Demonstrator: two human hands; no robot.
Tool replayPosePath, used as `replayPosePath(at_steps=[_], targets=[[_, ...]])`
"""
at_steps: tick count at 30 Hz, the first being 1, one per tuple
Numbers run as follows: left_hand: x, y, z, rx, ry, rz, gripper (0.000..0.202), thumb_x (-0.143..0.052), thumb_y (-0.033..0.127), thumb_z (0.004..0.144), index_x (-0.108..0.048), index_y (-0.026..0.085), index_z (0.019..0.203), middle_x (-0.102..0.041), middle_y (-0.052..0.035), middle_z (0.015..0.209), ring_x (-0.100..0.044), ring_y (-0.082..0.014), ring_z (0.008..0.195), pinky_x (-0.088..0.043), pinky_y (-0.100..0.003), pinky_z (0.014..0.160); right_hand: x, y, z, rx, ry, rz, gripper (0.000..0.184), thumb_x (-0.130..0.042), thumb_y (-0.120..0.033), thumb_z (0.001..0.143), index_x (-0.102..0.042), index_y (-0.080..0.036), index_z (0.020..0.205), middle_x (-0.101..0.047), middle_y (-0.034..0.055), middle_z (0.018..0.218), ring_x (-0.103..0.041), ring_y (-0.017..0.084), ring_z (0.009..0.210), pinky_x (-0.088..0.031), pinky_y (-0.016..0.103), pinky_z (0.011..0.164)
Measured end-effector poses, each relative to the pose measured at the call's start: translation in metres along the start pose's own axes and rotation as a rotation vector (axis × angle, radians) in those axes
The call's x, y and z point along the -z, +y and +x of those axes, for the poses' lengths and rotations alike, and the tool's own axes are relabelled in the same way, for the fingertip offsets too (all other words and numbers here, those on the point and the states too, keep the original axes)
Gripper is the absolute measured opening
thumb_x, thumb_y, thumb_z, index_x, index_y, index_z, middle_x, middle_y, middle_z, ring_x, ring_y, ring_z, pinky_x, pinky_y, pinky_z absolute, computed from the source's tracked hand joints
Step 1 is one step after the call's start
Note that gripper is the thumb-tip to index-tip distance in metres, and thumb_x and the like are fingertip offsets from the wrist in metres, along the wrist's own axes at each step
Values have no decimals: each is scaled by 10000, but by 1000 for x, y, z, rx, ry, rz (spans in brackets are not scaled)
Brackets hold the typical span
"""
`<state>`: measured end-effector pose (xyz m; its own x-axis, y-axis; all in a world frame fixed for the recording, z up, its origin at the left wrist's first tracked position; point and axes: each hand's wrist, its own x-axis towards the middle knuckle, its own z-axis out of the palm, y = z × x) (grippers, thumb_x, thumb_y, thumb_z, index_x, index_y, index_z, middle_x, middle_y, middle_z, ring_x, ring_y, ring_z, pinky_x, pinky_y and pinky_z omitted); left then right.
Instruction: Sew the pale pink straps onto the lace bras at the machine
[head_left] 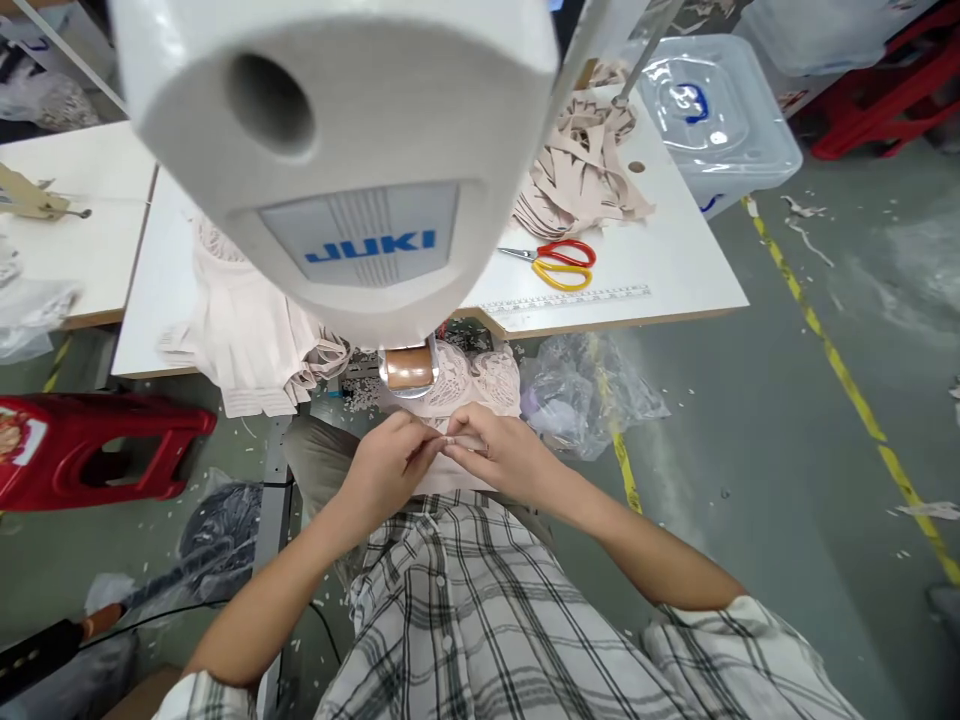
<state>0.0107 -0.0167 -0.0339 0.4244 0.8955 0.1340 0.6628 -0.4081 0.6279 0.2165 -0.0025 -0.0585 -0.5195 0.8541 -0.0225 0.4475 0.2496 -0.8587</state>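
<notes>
Lower centre of frame: left hand [390,455] and right hand [501,452] each pinch the pale lace fabric [496,382], thumbs against fingers, fingertips meeting or nearly so; the exact fold is hidden. The fabric lies over the lap, its upper part beside the brown-topped metal part [410,368] under the sewing machine [337,110]. The close two-sided pinch probably keeps a small edge flat and aligned. Stacked pieces [259,330], left of centre, overhang the table [690,275], likely for easy pick-up; scissors [564,265] and ruler [570,297] sit near the front edge at upper right, presumably within right-hand reach. Room: machine head crowds above; torso bounds below; floor opens to the right, past a clear plastic bag [592,400].
</notes>
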Motion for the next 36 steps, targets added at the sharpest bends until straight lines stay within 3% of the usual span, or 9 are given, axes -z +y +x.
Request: replayPosePath(at_steps=[7,13,15,17,19,22,28,33,36], targets=[[-3,0,-10,-83,32,127,322,-429,289,1008,-631,142,805,-596,-53,764,-543,-139,652,-415,-243,568,7,-6,8,-37,-102,119,215,-573,-385,928,-706,-222,881,-653,32,830,-581,161,763,-389,261,637],[19,1,-13,-7,4,-148,202,-497,178,969,-692,149,1017,-712,-58,869,-652,-146,788,-494,-228,692,12,13,11,-214,162,563,409,-639,-607,825,-657,-199,803,-451,-42,545,-308,83,449,-262,239,447],[27,5,-14,-31,-6,-141,204,-498,148,956,-683,144,1040,-723,-57,881,-654,-142,769,-487,-226,679,12,9,10,-102,46,466,352,-634,-550,860,-678,-206,802,-522,-7,633,-438,104,515,-366,248,499],[30,10,-16,-78,-18,-101,200,-472,143,961,-666,137,1011,-716,-48,838,-634,-133,711,-465,-225,637,10,-1,8,96,-90,227,246,-625,-440,902,-716,-228,818,-635,69,928,-617,183,840,-490,298,712],[31,14,-18,-136,-14,-55,203,-443,152,971,-644,129,984,-699,-46,804,-613,-137,686,-453,-240,622,9,-12,6,255,-185,57,193,-578,-352,947,-721,-247,870,-627,85,1137,-601,215,1075,-495,318,847],[30,16,-19,-169,6,-36,189,-449,141,957,-636,119,969,-686,-59,809,-607,-153,717,-466,-264,654,7,-21,5,371,-274,-8,169,-511,-268,987,-665,-229,928,-665,54,994,-623,159,928,-488,265,747],[36,19,-17,-2,-33,-185,162,-560,63,879,-677,151,948,-708,-49,889,-647,-146,829,-494,-230,728,1,-18,3,567,-133,-168,101,-511,-167,970,-593,-190,915,-629,33,841,-571,153,807,-442,265,670],[36,18,-9,101,-92,-43,114,-596,70,857,-665,159,878,-705,-28,862,-635,-152,778,-475,-247,696,-11,-20,3,673,60,-335,91,-514,-121,951,-593,-162,932,-652,56,832,-567,167,755,-443,280,629],[35,14,1,197,-227,24,106,-581,80,856,-627,158,800,-681,-24,798,-611,-151,703,-448,-248,619,-19,-17,6,655,102,-351,117,-496,-127,957,-602,-163,924,-667,62,819,-582,170,747,-474,289,650]])
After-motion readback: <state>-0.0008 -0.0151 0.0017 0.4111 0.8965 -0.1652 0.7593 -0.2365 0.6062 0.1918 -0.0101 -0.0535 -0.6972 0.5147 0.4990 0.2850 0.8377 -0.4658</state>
